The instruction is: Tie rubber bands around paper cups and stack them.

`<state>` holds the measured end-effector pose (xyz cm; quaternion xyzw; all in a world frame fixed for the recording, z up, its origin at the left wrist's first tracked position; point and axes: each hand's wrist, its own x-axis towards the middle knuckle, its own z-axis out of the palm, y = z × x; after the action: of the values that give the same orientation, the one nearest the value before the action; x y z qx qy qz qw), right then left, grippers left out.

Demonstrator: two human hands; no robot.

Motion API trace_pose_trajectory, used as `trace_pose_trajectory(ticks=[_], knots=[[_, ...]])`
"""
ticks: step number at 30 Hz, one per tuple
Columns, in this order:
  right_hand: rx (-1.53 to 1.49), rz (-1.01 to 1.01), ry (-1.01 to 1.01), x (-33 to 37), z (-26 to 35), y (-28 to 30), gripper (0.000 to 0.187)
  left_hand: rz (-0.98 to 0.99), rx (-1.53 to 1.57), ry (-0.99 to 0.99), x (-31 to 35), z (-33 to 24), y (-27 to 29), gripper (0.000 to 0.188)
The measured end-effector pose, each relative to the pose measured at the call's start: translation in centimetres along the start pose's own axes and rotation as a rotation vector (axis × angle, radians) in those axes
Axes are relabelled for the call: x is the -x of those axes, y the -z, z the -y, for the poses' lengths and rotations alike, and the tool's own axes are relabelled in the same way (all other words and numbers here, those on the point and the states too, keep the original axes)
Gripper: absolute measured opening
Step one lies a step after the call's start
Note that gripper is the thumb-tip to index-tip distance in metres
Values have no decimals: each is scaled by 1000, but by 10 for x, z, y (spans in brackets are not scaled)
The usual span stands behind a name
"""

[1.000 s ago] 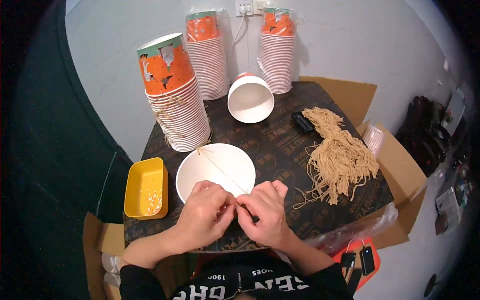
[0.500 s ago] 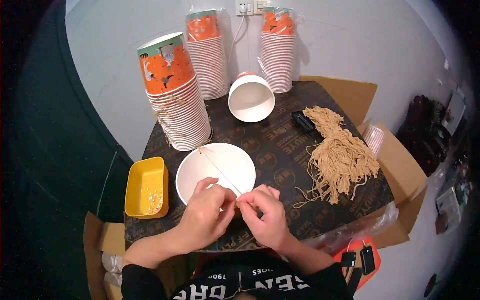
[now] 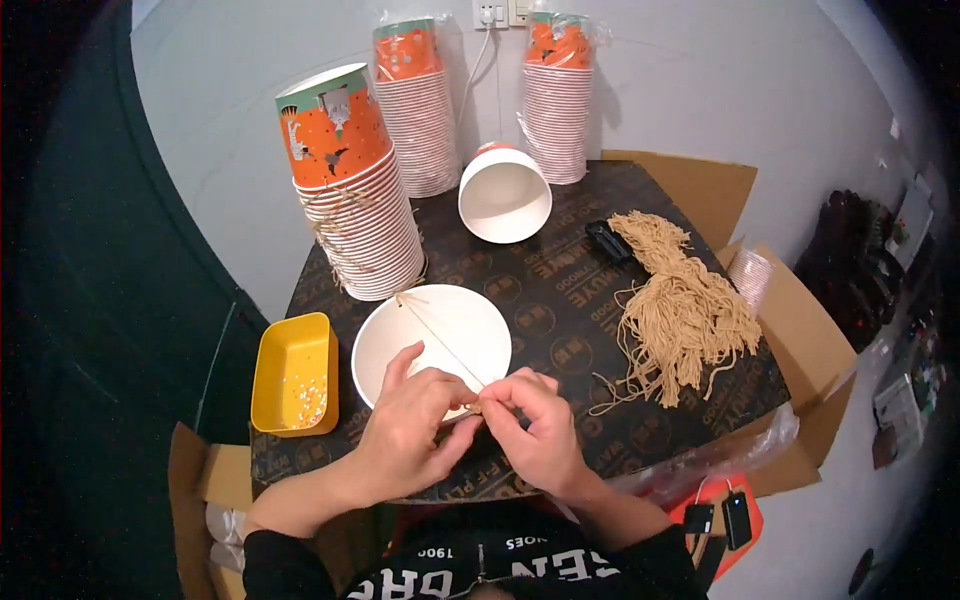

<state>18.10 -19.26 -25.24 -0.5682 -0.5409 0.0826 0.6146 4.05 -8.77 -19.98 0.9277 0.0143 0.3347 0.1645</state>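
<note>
A round paper tub [image 3: 385, 355] with a white inside lies close in front of me, its mouth toward me. A tan string [image 3: 436, 328] is fixed at the far side of its rim and runs taut across the opening to its near side. My right hand [image 3: 535, 425] pinches the string there between thumb and forefinger. Against those fingertips, my left hand [image 3: 405, 430] is bent round the same spot, its fingers on the string and one finger raised. The fingertips hide the string's end and any knot.
A yellow tray [image 3: 328, 380] with small pale beads sits at left. Behind stand a tall stack of orange-topped tubs [image 3: 360, 220] and two bagged stacks [image 3: 418, 130]. Another tub [image 3: 505, 200] lies on its side. Cut tan strings [image 3: 690, 310] lie at right, beside an open cardboard box [image 3: 800, 350].
My left thumb has dropped a little away from its fingertips, and that hand has opened slightly. My right hand stays at almost the same spot. The tub and string have hardly moved.
</note>
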Motion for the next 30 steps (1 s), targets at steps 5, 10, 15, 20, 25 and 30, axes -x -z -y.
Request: trace_pose_trajectory(ticks=[5,10,15,20,25,30], knots=[[16,-3,7,-1,3,-1,4,-5,-28,-5,3,4,-2,26],[50,-1,20,-1,4,1,4,4,-9,-8,1,6,-3,24],[62,-11,78,-2,1,0,7,25,-3,1,1,6,-2,23],[147,-39,49,-6,-3,8,16,55,-23,17,3,6,4,22],[236,-87,173,-4,-11,10,18,61,-30,29,7,8,7,23],[186,-76,181,-3,-18,11,14,77,-17,24,9,9,7,23]])
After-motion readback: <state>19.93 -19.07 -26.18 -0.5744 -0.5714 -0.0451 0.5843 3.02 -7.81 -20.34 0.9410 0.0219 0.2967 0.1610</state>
